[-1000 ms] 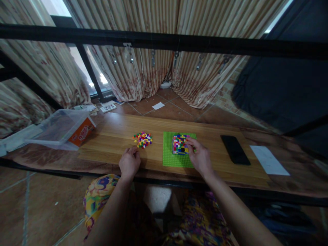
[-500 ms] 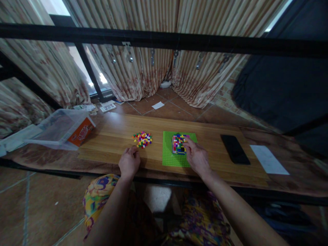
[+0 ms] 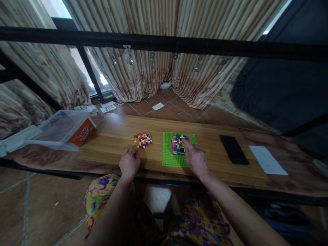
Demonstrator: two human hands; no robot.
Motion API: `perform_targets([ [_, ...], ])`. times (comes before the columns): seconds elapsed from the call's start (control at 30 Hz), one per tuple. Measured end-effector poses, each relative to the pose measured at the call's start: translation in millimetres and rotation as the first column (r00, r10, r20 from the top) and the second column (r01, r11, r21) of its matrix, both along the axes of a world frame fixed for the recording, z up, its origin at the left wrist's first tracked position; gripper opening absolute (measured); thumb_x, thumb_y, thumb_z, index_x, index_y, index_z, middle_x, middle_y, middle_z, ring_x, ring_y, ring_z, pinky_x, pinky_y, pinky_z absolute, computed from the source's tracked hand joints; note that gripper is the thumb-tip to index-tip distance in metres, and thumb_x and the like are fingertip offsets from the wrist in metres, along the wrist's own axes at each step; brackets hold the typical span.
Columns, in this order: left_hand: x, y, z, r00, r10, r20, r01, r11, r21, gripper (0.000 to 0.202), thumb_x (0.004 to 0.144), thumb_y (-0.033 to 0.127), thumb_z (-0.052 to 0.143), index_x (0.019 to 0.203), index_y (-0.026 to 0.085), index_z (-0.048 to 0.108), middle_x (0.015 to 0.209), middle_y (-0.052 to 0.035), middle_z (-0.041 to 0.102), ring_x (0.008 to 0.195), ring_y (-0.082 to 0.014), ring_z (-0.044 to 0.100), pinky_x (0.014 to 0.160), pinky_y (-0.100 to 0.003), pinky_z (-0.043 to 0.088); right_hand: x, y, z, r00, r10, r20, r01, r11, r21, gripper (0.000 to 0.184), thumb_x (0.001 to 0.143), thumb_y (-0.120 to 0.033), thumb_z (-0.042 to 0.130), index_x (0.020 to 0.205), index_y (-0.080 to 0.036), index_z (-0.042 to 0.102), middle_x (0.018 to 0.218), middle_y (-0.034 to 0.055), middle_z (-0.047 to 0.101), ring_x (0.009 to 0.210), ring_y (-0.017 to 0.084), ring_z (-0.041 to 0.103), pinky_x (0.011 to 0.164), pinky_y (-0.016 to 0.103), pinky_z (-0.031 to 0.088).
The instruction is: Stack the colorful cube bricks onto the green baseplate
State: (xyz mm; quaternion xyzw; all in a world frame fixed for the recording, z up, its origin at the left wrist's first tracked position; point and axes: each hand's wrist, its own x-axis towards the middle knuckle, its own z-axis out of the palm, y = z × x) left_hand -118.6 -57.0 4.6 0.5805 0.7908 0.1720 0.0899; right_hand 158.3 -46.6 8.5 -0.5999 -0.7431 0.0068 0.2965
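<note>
A block build (image 3: pixel 177 142) of many colours stands on a green baseplate (image 3: pixel 167 158). My right hand (image 3: pixel 195 158) reaches over its right side, fingertips together on the top layer, covering part of it. Whether a small brick is between those fingertips is hidden. To the left, a loose pile of tiny coloured bricks (image 3: pixel 143 140) lies on the wooden board. My left hand (image 3: pixel 130 162) rests just below that pile with curled fingers pressed together. What they hold, if anything, cannot be made out.
A clear plastic bin (image 3: pixel 57 135) with an orange label stands at the far left of the wooden board (image 3: pixel 102 150). On the right lie a black phone (image 3: pixel 234 149) and a white paper sheet (image 3: pixel 268 160). A dark metal bar (image 3: pixel 164 42) crosses in front of the curtains.
My right fingertips have shifted slightly left and down over the top of the block build. The left hand stays by the pile, almost still.
</note>
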Motion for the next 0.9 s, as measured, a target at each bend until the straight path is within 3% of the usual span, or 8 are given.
perform_targets([
  [0.17, -1.4, 0.4, -3.3, 1.0, 0.0, -0.005, 0.0, 1.0, 0.016, 0.032, 0.088, 0.027, 0.045, 0.113, 0.023, 0.065, 0.107, -0.0082, 0.066, 0.092, -0.0228, 0.064, 0.072, -0.03, 0.046, 0.1, -2.9, 9.1, 0.99, 0.009, -0.142, -0.013, 1.0, -0.022, 0.038, 0.094, -0.024, 0.041, 0.128, -0.022, 0.057, 0.102, 0.0074, 0.074, 0.091, 0.022, 0.069, 0.085, 0.037, 0.052],
  [0.33, -2.4, 0.5, -5.2, 1.0, -0.005, -0.002, 0.005, 1.0, 0.026, 0.032, 0.088, 0.026, 0.044, 0.112, 0.023, 0.065, 0.106, -0.0075, 0.066, 0.092, -0.023, 0.064, 0.074, -0.031, 0.047, -16.9, -26.9, 19.2, 0.94, 0.015, -0.34, 0.016, 0.996, 0.088, 0.032, 0.093, -0.026, 0.043, 0.119, -0.021, 0.062, 0.112, 0.0079, 0.07, 0.1, 0.021, 0.067, 0.089, 0.037, 0.052],
  [0.53, -1.6, -1.5, -4.1, 1.0, -0.017, 0.015, 0.016, 0.999, 0.043, 0.031, 0.088, 0.022, 0.045, 0.111, 0.022, 0.065, 0.106, -0.0066, 0.067, 0.096, -0.0206, 0.063, 0.079, -0.028, 0.047, -71.2, -48.1, 7.0, 0.918, 0.176, -0.356, -0.2, 0.979, -0.032, 0.024, 0.093, -0.025, 0.045, 0.103, -0.023, 0.067, 0.1, 0.0055, 0.071, 0.093, 0.019, 0.066, 0.085, 0.034, 0.051],
  [0.7, -0.3, -3.0, -3.1, 1.0, -0.001, 0.023, 0.0, 0.999, 0.046, 0.031, 0.088, 0.021, 0.045, 0.112, 0.022, 0.065, 0.105, -0.0067, 0.067, 0.097, -0.0197, 0.063, 0.079, -0.028, 0.047, -112.7, -25.4, -13.9, 0.932, 0.184, -0.312, -0.237, 0.961, -0.14, 0.022, 0.089, -0.021, 0.047, 0.098, -0.021, 0.066, 0.093, 0.0059, 0.069, 0.084, 0.02, 0.063, 0.078, 0.032, 0.049],
  [0.9, -0.8, -2.3, -6.3, 0.999, -0.007, 0.034, 0.004, 0.997, 0.079, 0.029, 0.089, 0.021, 0.046, 0.111, 0.021, 0.064, 0.104, -0.0071, 0.066, 0.097, -0.0186, 0.063, 0.081, -0.027, 0.046, -148.6, 8.8, -17.8, 0.95, 0.14, -0.278, -0.198, 0.961, -0.195, 0.022, 0.086, -0.017, 0.049, 0.1, -0.019, 0.067, 0.093, 0.0067, 0.066, 0.085, 0.02, 0.061, 0.079, 0.031, 0.046],
])
